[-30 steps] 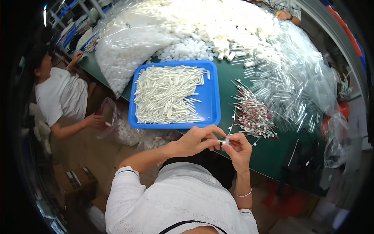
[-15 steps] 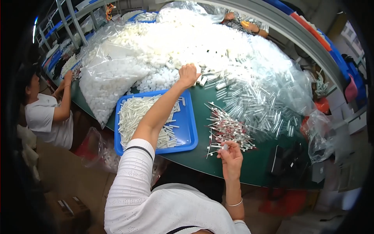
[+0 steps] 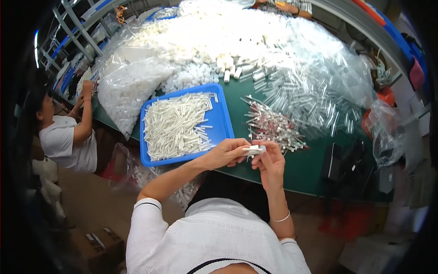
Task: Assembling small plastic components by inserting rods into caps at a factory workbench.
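Observation:
My left hand (image 3: 223, 154) pinches a short white cylinder (image 3: 250, 150), brought against a small translucent white cap (image 3: 262, 149) in my right hand (image 3: 273, 165). Both hands meet over the table's near edge, and my fingers hide part of the two pieces. Whether the cylinder is inside the cap or only touching it, I cannot tell. Just beyond my right hand lies a heap of thin white sticks with red parts (image 3: 273, 123). Left of my left hand, a blue tray (image 3: 222, 121) holds many white rods (image 3: 175, 128).
Beyond the tray are loose white caps (image 3: 194, 75) and a clear bag of white caps (image 3: 123, 93). White cylinders (image 3: 232, 72) and clear tubes (image 3: 315, 100) spread across the green table (image 3: 237, 98). A black object (image 3: 335, 162) stands right. A co-worker (image 3: 68, 132) works at left.
My left hand has come back from the white cylinders at the far side, bringing one to my right hand. The view has shifted slightly.

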`<state>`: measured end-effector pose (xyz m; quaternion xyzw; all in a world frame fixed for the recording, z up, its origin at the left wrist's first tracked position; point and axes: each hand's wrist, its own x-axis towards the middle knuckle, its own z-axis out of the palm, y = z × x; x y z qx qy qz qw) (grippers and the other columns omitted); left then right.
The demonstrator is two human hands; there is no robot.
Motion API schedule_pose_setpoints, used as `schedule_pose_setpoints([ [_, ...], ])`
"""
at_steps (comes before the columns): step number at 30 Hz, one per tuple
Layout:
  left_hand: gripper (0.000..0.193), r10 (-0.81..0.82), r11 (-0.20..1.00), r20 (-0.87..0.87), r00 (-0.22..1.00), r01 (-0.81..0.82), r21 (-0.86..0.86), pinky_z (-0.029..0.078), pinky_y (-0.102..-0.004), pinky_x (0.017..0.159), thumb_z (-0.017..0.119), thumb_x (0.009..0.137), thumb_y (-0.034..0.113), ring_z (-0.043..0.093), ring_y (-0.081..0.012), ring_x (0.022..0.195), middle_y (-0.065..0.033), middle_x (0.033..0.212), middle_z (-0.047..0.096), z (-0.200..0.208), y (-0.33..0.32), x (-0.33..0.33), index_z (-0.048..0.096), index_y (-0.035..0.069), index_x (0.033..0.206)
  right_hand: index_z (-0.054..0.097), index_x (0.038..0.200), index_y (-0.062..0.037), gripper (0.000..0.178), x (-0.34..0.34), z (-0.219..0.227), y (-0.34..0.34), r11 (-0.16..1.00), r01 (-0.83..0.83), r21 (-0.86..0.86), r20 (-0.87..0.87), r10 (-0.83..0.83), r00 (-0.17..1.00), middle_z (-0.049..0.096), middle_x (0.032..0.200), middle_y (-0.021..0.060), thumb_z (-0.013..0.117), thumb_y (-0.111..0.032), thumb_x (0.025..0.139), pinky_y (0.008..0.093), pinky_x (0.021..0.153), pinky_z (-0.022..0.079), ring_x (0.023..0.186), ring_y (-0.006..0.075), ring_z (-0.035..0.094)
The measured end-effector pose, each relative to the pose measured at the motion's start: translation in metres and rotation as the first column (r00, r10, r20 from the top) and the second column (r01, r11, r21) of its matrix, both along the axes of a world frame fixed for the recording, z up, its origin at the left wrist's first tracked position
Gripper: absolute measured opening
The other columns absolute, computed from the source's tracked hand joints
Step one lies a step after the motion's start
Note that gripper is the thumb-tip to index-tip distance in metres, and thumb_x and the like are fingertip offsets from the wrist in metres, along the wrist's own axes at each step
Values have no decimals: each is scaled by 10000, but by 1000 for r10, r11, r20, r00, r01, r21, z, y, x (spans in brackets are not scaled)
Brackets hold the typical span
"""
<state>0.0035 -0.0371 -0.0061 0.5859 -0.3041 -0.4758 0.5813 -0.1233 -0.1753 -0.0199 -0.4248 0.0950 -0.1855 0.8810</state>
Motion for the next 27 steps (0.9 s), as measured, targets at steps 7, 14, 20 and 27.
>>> schedule_pose_setpoints([
  [7,264,402,914,767,500,-261,-310,492,-297,598,645,846,7,621,-193,689,-114,834,619,-23,16,-32,563,12,1097,500,1094,-8,209,6,-17,5,999,-5,53,-22,7,1000,629,1096,170,570,-140,947,267,689,579,768,153,665],
  [14,170,293,955,262,919,-296,-31,481,-219,547,589,922,99,592,-79,619,-47,746,644,-16,24,-31,600,-18,1046,500,1107,-11,229,-5,-20,8,988,-47,148,-36,53,998,612,1130,223,560,-170,954,282,719,584,830,196,681],
  [20,165,226,974,187,956,-228,-6,467,-209,514,573,935,105,594,-95,601,-58,750,643,-16,28,-26,601,-16,1043,497,1115,-8,230,-5,-19,9,978,-64,197,-65,79,995,603,1150,234,553,-165,956,286,718,588,825,204,685],
  [27,289,336,942,392,856,-304,-143,492,-250,572,652,827,-22,619,-146,675,-99,853,637,-19,27,-28,571,1,1103,508,1123,-6,211,3,-16,12,986,-71,150,-55,81,995,587,1175,254,535,-140,963,294,720,591,820,199,685],
])
